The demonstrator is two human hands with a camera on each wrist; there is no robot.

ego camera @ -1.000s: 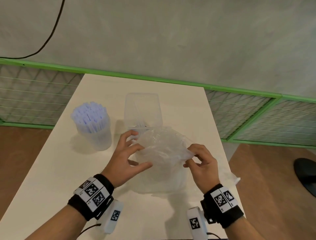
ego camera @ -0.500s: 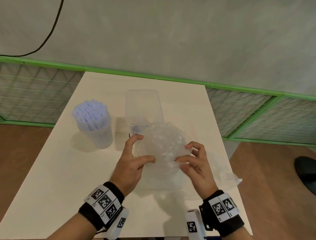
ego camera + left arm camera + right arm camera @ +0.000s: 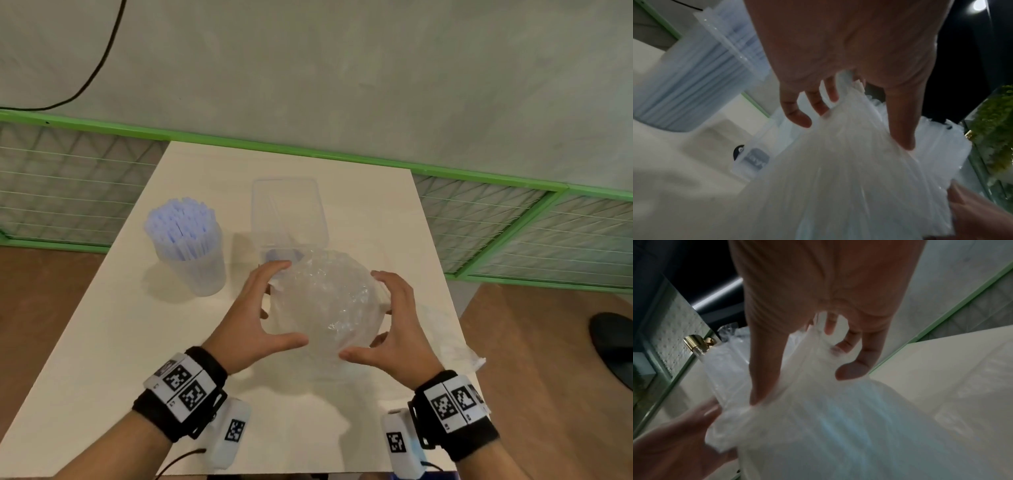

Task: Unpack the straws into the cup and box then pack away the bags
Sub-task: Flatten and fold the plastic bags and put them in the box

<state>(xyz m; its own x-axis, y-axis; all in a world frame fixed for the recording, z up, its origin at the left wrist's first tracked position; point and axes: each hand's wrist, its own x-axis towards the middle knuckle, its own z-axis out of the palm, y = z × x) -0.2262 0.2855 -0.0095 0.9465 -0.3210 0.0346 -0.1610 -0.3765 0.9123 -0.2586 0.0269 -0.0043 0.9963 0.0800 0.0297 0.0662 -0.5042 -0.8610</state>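
Worktop [image 3: 102,342] bearing, at centre, a crumpled clear bag [image 3: 325,301] clamped between both hands: left hand [image 3: 253,318] at 9 o'clock, right hand [image 3: 397,325] at 3 o'clock (fingers curled round it). Box [image 3: 287,212] at 12 o'clock; cup [image 3: 202,270] of straws [image 3: 181,222] at 10 o'clock.

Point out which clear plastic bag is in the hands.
The crumpled bag, bunched between the left hand and right hand. The other bag lies flat on the table's right edge, untouched.
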